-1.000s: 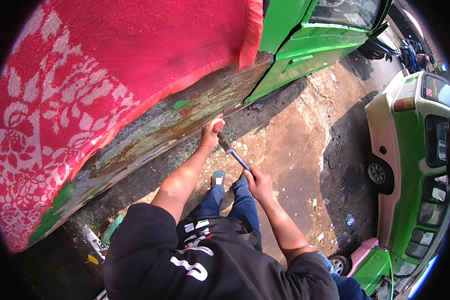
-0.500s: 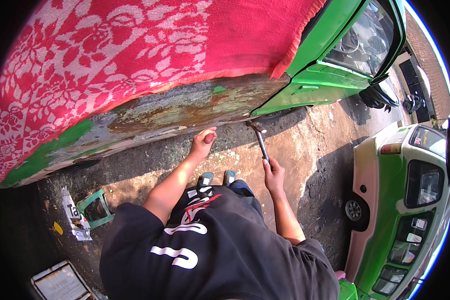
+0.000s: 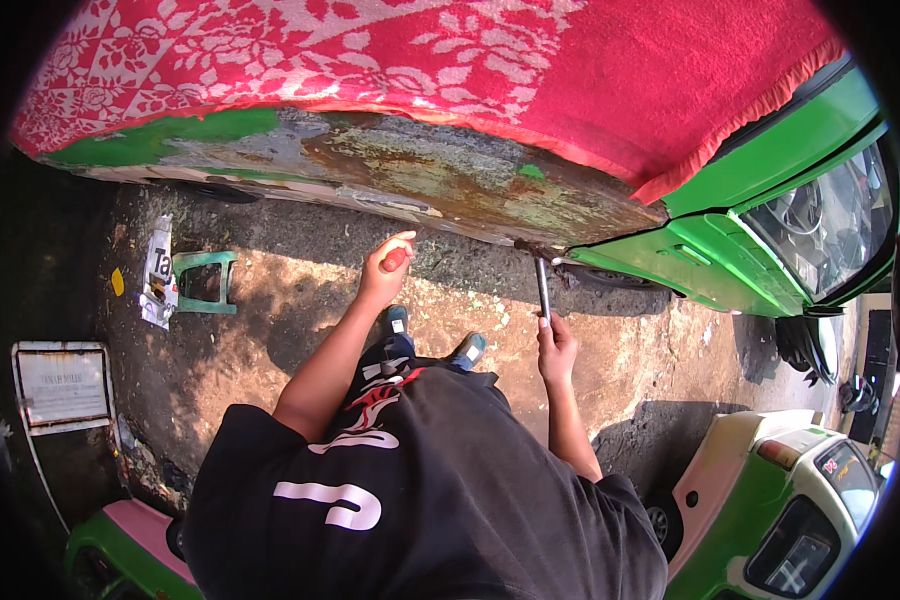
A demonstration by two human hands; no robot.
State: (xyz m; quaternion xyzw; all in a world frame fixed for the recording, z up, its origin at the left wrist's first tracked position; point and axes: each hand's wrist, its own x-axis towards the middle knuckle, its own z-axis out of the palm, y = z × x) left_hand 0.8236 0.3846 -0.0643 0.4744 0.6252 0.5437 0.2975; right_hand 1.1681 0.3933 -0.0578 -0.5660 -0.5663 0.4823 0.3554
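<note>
My left hand (image 3: 378,276) is closed round a red rounded handle (image 3: 394,259); the rest of that tool is hidden. My right hand (image 3: 557,350) grips a hammer (image 3: 544,288) near the lower end of its shaft, head up. The hammer's head reaches close to the lower edge of a green van (image 3: 660,250); whether they touch I cannot tell. Both hands are in front of the van's side panel (image 3: 440,170), where bare, rusty brown and grey patches show between remnants of green paint. A red and pink floral blanket (image 3: 450,60) drapes over the panel's upper part.
A green plastic stool (image 3: 206,283) stands on the ground at left beside a torn printed sheet (image 3: 158,270). A white framed sign (image 3: 65,385) is at far left. Another green and white van (image 3: 770,500) is parked behind at right, and a green and pink vehicle (image 3: 135,545) at lower left.
My view has turned, so the blanketed van's side lies more level across the picture. My feet have moved apart. Both hands keep their grip on the same things.
</note>
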